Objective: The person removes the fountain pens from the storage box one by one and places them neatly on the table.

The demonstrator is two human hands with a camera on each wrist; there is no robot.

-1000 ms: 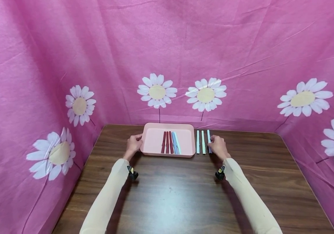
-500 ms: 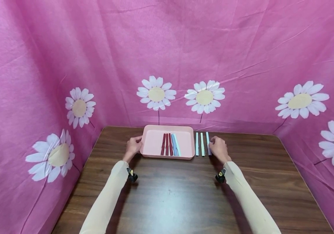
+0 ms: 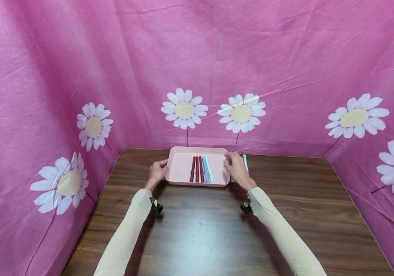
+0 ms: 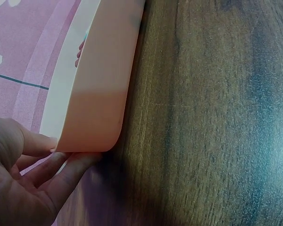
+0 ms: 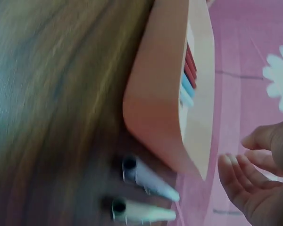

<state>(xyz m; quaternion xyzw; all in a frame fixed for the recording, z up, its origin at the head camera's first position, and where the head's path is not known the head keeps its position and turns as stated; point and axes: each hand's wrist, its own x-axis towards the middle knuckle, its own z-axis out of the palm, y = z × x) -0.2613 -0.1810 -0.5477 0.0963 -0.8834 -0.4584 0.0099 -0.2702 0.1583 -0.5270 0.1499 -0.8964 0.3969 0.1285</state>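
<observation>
A pink tray (image 3: 197, 184) stands at the back of the table. My left hand (image 3: 157, 172) pinches its left end, thumb at the rim and fingers against the outer wall (image 4: 94, 117) in the left wrist view. Inside the tray lie three dark red pens (image 3: 197, 169), with blue (image 3: 205, 170) and pale pens (image 3: 210, 170) beside them. My right hand (image 3: 237, 168) hovers at the tray's right end, fingers bent and nothing between them in the right wrist view. Beside that end, a lavender pen (image 5: 151, 181) and a pale green pen (image 5: 146, 213) lie on the wood.
One more pale pen end (image 3: 245, 161) shows to the right of my right hand in the head view. The brown wooden table (image 3: 197, 230) stretches toward me. A pink curtain with white daisies (image 3: 184, 111) hangs close behind the tray.
My right hand has moved left from the rightmost loose pen to the tray's right end, covering most of the loose pens. That rightmost pen stays in place; my left hand stays on the tray.
</observation>
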